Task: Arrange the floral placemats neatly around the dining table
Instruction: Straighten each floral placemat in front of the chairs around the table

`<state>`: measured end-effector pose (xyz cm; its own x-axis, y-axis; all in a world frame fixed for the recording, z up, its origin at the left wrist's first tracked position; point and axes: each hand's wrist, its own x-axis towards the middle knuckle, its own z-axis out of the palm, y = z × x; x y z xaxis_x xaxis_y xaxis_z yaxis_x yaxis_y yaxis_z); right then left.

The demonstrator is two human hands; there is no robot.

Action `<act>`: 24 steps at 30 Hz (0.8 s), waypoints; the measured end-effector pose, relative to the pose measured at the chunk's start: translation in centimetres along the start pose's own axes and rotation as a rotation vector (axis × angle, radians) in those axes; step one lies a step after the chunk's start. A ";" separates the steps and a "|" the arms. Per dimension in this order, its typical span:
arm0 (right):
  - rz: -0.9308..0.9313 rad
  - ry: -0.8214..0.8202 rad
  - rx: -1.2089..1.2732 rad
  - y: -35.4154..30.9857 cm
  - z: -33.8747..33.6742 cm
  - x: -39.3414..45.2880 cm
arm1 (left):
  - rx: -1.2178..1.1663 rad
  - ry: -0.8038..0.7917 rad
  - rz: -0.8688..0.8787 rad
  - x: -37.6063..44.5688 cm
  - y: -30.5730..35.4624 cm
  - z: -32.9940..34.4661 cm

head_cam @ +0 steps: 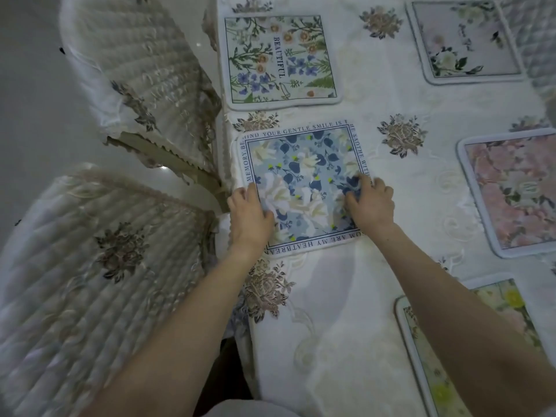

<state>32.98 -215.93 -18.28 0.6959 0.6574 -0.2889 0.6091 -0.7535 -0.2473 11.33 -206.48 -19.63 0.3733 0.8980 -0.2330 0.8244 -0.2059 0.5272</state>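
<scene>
1. The blue placemat [302,188] is lying flat along the left edge of the worktop [346,341], in front of a covered chair [144,76]; its lettered border is sitting slightly skewed to that edge.
2. The left hand [249,213] is resting palm down on the mat's near-left corner, fingers loosely spread and pressing flat rather than pinching.
3. The right hand [371,203] is bearing on the mat's right border, fingers curled and bunched against the fabric; whether it is gripping the edge or only pushing it cannot be told.
4. The "BEAUTIFUL" placemat [281,60] is lying further along the same left edge, just beyond the blue one. The pale placemat [464,40] is lying at the far right, the pink placemat [514,192] along the right edge, and the yellow placemat [469,350] at the near right, partly hidden under the right forearm.
5. Judged step: squaring the blue mat to the edge and to its neighbour.
6. Risks: the embroidered tablecloth [403,136] is looking loose, so uneven pressure from the two hands may be dragging it and wrinkling it, shifting the neighbouring mats with it; an over-push leftward could be sending the mat's edge off the worktop.
</scene>
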 end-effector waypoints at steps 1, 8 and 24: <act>0.012 0.009 -0.016 0.1 0.1 0.4 | 0.004 -0.001 -0.015 0.1 0.2 0.1; 0.098 0.048 0.014 0.5 -0.1 2.2 | -0.187 0.026 -0.239 1.7 0.9 0.0; 0.139 0.045 0.356 3.8 -1.7 -2.4 | -0.300 -0.022 -0.114 -3.3 0.5 0.3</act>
<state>34.28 -220.32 -16.97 0.7831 0.5428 -0.3036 0.3434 -0.7844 -0.5165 10.61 -209.59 -18.83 0.2978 0.8992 -0.3205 0.7001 0.0225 0.7137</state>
